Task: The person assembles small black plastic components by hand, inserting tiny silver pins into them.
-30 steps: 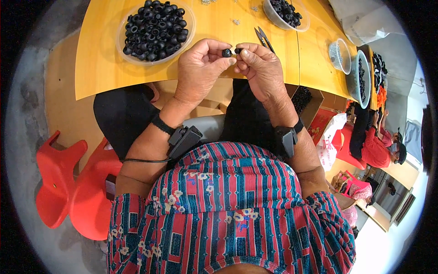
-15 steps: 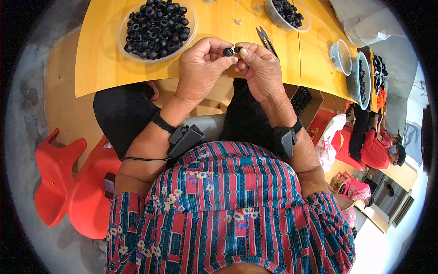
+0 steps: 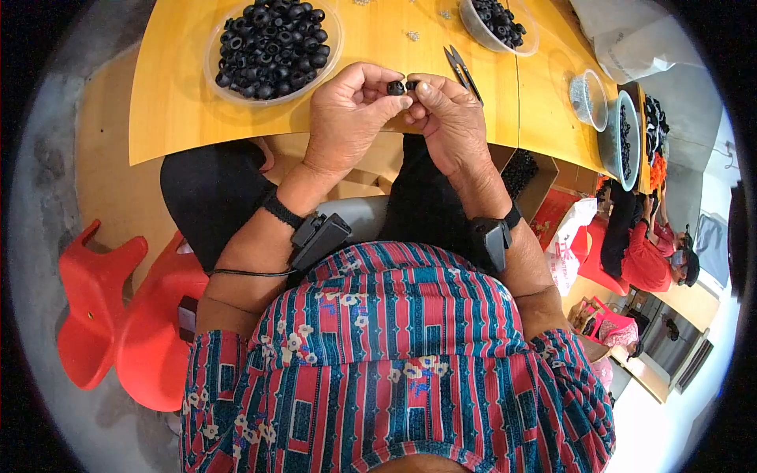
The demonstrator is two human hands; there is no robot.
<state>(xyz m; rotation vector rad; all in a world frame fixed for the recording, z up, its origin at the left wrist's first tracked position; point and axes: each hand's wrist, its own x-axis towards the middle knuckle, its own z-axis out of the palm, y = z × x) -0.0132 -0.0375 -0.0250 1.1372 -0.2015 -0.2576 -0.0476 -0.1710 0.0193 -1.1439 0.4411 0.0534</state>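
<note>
Over the near edge of the yellow table, my left hand (image 3: pixel 347 118) pinches a small round black piece (image 3: pixel 396 88) between thumb and fingers. Close against it, my right hand (image 3: pixel 449 118) grips a smaller black part (image 3: pixel 412 85) with thumb and forefinger; its exact kind is too small to tell. The two black parts are side by side, nearly touching. Left of my hands stands a clear round tub (image 3: pixel 334 57) heaped with hollow black pieces (image 3: pixel 272 51) like the one I hold. Black thread snips (image 3: pixel 465 72) lie just beyond my right hand.
A smaller clear bowl (image 3: pixel 533 41) of black parts sits at the far right of the table (image 3: pixel 378 35). Farther right are a clear cup (image 3: pixel 587 98) and a blue-rimmed basin (image 3: pixel 624 169). Tiny pale bits (image 3: pixel 413 36) lie on the tabletop. Red chairs (image 3: pixel 154 347) stand at left; other people sit at right.
The round black piece has turned slightly in my left fingers. Both hands stay in nearly the same place.
</note>
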